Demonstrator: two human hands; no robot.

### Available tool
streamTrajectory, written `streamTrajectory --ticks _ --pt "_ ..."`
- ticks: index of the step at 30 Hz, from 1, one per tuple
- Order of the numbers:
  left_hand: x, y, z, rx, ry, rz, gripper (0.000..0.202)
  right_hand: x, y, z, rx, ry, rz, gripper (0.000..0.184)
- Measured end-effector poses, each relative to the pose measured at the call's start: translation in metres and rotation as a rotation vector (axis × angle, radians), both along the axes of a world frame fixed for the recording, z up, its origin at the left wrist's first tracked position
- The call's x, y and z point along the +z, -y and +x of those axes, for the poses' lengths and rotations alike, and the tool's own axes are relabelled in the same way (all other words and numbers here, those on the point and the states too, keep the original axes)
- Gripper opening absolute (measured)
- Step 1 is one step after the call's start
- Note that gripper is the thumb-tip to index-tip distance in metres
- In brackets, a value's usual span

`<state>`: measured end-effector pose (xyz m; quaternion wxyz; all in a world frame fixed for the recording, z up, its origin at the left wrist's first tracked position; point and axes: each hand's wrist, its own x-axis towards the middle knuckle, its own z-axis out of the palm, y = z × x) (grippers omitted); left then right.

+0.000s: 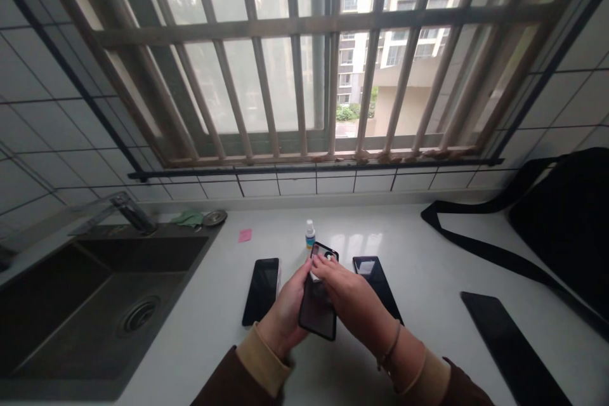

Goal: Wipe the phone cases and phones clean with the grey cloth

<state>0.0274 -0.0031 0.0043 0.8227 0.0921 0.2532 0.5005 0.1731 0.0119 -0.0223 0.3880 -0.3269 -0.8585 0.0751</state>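
My left hand is closed around the left side of a phone in a dark, translucent case, held tilted above the counter, its camera end away from me. My right hand lies over its upper part, fingers together and pressed against the back. A small white piece shows under those fingertips; its kind I cannot make out. Behind the phone stands a small white bottle with a blue and yellow label. Another black phone lies to the left, and a dark phone lies partly behind my right forearm.
A dark sink with a faucet is at the left. Near it are a green cloth, a metal strainer and a pink note. A black bag, its strap and a black flat panel occupy the right.
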Motion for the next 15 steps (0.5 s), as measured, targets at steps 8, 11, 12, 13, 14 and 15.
streamTrajectory --ticks 8,11,12,13,14,15 --pt "-0.005 -0.008 -0.012 0.060 -0.142 -0.075 0.045 0.001 0.015 -0.010 0.180 0.045 -0.104 0.041" --pt "-0.007 -0.011 -0.016 0.142 -0.246 -0.052 0.046 -0.004 0.017 -0.011 0.260 0.039 -0.109 0.044" --pt "-0.007 -0.011 -0.017 0.166 -0.276 -0.044 0.046 -0.005 0.017 -0.011 0.276 0.030 -0.112 0.045" --pt "-0.007 -0.011 -0.017 0.190 -0.298 -0.038 0.046 -0.005 0.017 -0.011 0.283 0.018 -0.110 0.045" --pt "-0.006 -0.011 -0.017 0.210 -0.310 -0.038 0.045 -0.005 0.016 -0.011 0.285 0.008 -0.101 0.045" --pt "-0.006 -0.012 -0.017 0.225 -0.313 -0.041 0.044 -0.005 0.016 -0.011 0.286 0.006 -0.090 0.045"
